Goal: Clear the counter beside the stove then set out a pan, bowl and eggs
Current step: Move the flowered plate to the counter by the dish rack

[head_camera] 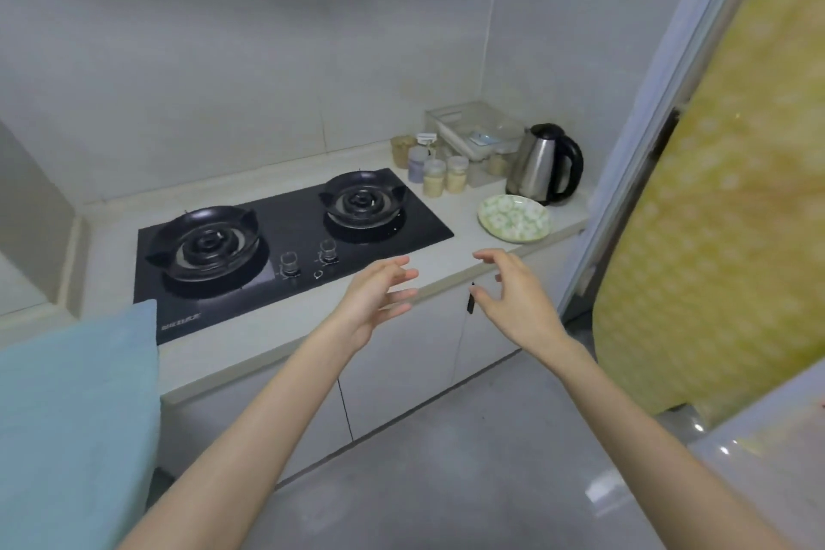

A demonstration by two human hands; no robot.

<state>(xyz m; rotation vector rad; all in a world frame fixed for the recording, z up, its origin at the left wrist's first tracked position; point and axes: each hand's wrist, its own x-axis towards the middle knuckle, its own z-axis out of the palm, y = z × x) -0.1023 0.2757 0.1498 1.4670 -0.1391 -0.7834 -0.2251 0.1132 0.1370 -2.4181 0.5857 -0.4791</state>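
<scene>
Sitting flat on the counter (pixel 451 257) right of the stove (pixel 290 246), just in front of the electric kettle (pixel 542 165), the green-patterned plate (pixel 513 218) is round, so it has no long axis and points nowhere; its rim nears the counter edge. Both the left hand (pixel 372 299) and right hand (pixel 513 295) hover short of it, fingers spread and empty. A hasty reach could nudge it off, or knock the spice jars (pixel 439 174) behind.
</scene>
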